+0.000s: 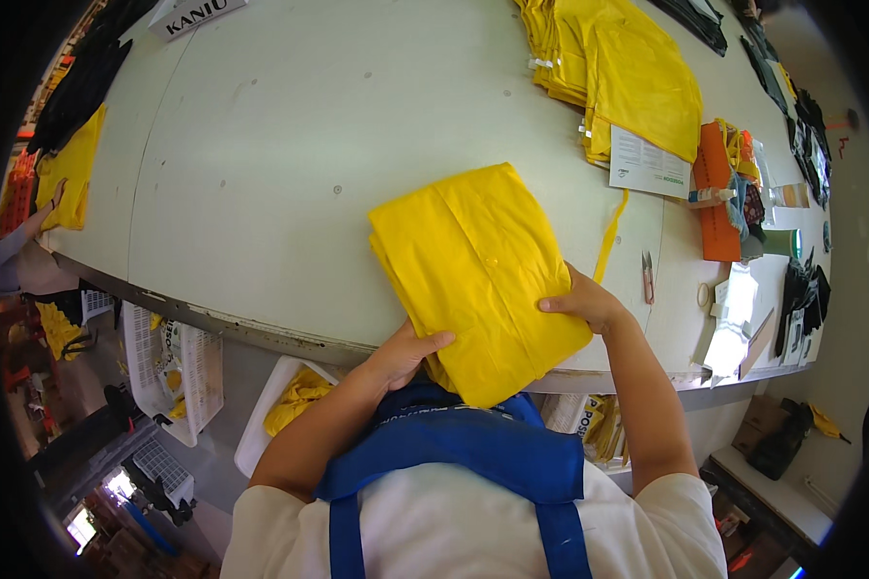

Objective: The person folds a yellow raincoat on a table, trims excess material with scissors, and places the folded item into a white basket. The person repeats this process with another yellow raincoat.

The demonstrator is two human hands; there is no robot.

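A folded yellow rain garment (478,280) is held between my two hands at the near edge of the worktable. It looks smooth and coated, with a seam down its upper face and a small round snap near the middle. My left hand (406,355) grips its near left edge, thumb on top and fingers hidden beneath. On the right side my right hand (586,302) clasps the edge in the same way, its thumb lying on the upper face. The garment's near corner reaches over the table edge toward my blue apron (454,454).
Stacked yellow garments (637,68) lie at the far right with a printed sheet (650,162) on them. Nearby are a yellow strip (611,236), thread snips (648,278) and an orange box (714,217) of supplies. White crates (208,376) stand below the table's left side. Another person's hand (59,191) touches yellow fabric far left.
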